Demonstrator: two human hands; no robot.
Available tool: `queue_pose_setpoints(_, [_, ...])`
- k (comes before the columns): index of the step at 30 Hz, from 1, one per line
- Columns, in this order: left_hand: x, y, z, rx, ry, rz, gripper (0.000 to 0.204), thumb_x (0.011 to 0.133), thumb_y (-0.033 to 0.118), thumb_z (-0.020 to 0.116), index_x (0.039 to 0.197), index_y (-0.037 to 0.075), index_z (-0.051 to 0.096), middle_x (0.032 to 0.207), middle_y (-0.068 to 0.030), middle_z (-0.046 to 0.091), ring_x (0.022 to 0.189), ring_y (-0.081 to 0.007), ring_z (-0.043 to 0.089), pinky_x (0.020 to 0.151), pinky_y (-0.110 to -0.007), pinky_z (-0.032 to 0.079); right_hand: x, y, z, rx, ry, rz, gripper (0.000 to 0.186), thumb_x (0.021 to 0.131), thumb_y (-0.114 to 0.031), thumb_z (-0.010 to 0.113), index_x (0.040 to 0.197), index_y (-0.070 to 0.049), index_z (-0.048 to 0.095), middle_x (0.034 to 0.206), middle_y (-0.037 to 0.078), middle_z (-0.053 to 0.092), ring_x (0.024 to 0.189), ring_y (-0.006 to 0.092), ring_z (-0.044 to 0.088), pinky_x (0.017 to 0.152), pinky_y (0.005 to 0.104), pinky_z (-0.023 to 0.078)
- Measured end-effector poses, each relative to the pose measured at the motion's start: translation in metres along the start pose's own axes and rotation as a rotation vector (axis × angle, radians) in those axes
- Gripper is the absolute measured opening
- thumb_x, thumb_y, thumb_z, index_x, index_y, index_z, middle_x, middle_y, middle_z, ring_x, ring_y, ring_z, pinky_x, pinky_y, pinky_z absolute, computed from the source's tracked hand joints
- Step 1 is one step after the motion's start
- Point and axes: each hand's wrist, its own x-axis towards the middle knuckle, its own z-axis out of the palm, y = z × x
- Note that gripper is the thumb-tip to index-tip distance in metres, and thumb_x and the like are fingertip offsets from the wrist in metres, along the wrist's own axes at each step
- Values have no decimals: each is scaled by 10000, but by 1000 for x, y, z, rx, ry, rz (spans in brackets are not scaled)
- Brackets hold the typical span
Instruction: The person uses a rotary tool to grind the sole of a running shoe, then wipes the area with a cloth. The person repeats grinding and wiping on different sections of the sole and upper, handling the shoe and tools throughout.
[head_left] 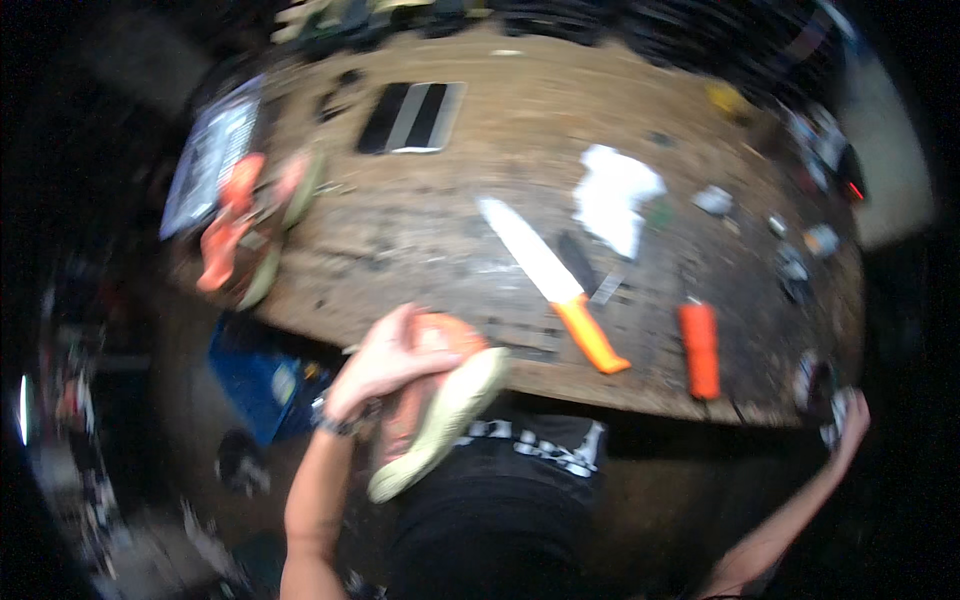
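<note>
My left hand (390, 365) grips an orange-pink shoe (410, 425) with a pale yellow-green sole, held sideways at the bench's front edge. My right hand (852, 420) is out at the front right corner, fingers closed round a blurred whitish item (834, 423) beside a small dark container (812, 380). On the wooden bench (500, 120) lie a large knife (540, 270) with an orange handle, an orange cylindrical object (700, 350) and a crumpled white cloth or paper (615, 195).
More orange shoe pieces (230, 240) lie at the left by a clear-wrapped package (200, 160). A dark striped pad (410, 118) sits toward the back. Small items (790, 270) cluster at the right. A blue bin (250, 380) is below the bench's left side.
</note>
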Motion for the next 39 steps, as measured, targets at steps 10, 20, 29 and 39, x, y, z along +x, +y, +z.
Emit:
queue_pose_setpoints(10, [-27, -21, 21, 115, 379, 459, 883, 742, 562, 899, 1336, -4, 574, 954, -232, 748, 878, -390, 762, 794, -445, 597, -160, -136, 169, 321, -619, -204, 625, 811, -273, 815, 1322, -25, 553, 1074, 59, 636, 882, 136, 619, 723, 301, 551])
queue_pose_setpoints(20, [-22, -20, 24, -29, 216, 386, 800, 712, 270, 971, 1370, -33, 632, 1179, -194, 751, 1092, -250, 747, 981, -350, 564, -368, -248, 367, 631, -1238, -133, 188, 963, 27, 652, 1146, 49, 688, 1021, 90, 697, 825, 129, 692, 704, 262, 578])
queue_pose_setpoints(29, [-16, -25, 30, 30, 307, 492, 803, 755, 501, 872, 1372, 28, 671, 1078, -208, 776, 830, -334, 754, 816, -396, 545, -423, -238, 400, 554, -932, -239, 159, 940, 36, 732, 1091, 70, 695, 1033, 69, 648, 787, 89, 642, 654, 226, 527])
queue_pose_setpoints(39, [-17, -21, 28, 38, 291, 453, 783, 704, 370, 939, 1335, -16, 685, 1038, -234, 777, 866, -311, 789, 809, -373, 601, -450, -244, 395, 440, -654, -353, 97, 913, 24, 738, 981, 48, 674, 974, 117, 652, 900, 188, 644, 806, 320, 527])
